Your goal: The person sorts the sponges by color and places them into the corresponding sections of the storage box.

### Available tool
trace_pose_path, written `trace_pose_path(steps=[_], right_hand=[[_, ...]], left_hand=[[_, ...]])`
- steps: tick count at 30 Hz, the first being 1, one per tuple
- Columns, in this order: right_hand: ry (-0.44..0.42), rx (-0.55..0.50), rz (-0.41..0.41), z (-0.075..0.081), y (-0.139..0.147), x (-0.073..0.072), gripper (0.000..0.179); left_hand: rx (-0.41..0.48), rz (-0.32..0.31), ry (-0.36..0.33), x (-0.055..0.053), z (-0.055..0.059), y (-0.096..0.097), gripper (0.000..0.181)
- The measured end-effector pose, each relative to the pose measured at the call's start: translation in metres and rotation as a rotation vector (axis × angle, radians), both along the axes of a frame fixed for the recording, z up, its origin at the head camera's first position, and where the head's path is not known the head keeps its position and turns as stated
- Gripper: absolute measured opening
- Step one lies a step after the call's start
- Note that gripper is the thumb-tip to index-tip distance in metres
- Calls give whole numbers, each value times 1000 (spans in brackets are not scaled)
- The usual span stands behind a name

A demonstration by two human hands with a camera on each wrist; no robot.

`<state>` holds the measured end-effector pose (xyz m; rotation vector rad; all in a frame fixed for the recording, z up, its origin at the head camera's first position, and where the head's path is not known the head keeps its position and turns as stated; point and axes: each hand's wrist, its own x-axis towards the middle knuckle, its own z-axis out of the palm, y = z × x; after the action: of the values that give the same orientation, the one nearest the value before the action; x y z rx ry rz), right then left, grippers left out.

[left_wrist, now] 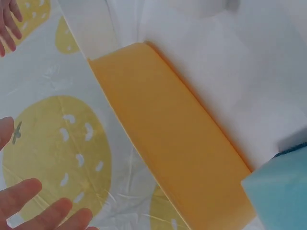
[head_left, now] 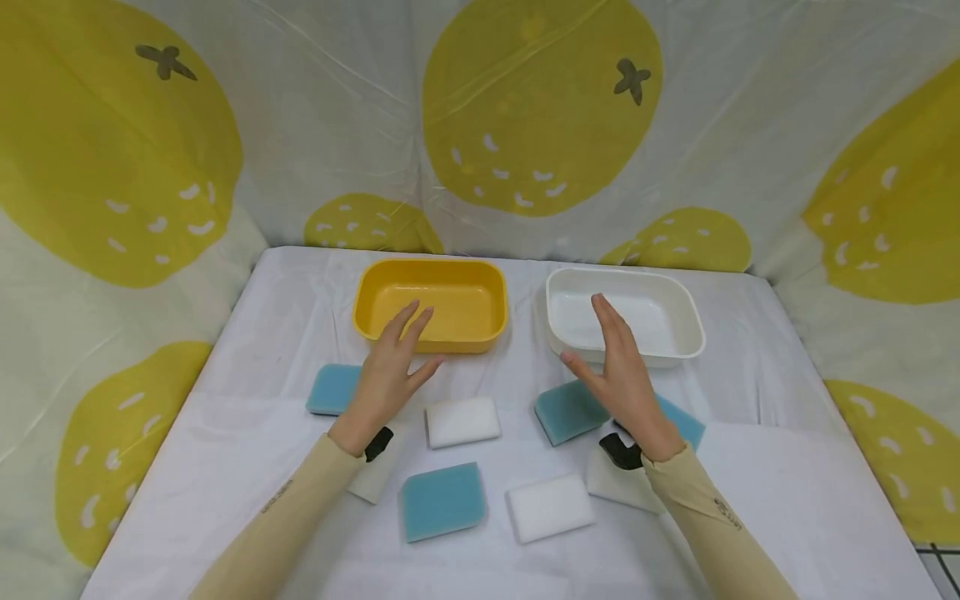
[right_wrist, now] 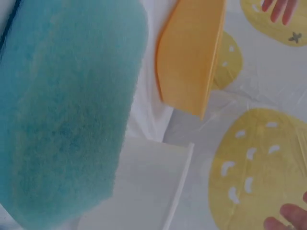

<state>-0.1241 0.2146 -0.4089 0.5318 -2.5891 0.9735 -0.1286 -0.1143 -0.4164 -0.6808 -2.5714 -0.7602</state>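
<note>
With fingers spread and nothing held, my left hand [head_left: 387,372] hovers before the yellow basin [head_left: 480,340], over a blue sponge [head_left: 330,389] at the left. My right hand [head_left: 624,379], also empty with thumb and fingers apart, is in front of the white basin [head_left: 678,350]. Beneath and beside it lie a teal sponge [head_left: 570,412] and a blue sponge [head_left: 684,423], partly covered by the hand. In the left wrist view, the fingertips [left_wrist: 53,214] are clear of the yellow basin's wall. A teal sponge [right_wrist: 72,110] fills much of the right wrist view.
Between the hands lies a white sponge [head_left: 462,422]. Nearer are a blue sponge [head_left: 442,502], another white sponge [head_left: 551,507], and two pale sponges [head_left: 371,477] partly under the forearms. A white cloth [head_left: 780,492] covers the table; a lemon-patterned curtain [head_left: 337,100] hangs behind.
</note>
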Motion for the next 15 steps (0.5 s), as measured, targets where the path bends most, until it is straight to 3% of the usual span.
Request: trace_pose_path(steps=[8, 12, 15], right_hand=[[25, -68, 79, 2, -2, 9, 83], [84, -92, 123, 4, -3, 15, 79], [129, -125, 164, 5, -3, 21, 76]], left_hand=[[180, -26, 32, -2, 9, -12, 61], [270, 8, 57, -7, 12, -20, 53], [340, 45, 33, -12, 16, -27, 48]])
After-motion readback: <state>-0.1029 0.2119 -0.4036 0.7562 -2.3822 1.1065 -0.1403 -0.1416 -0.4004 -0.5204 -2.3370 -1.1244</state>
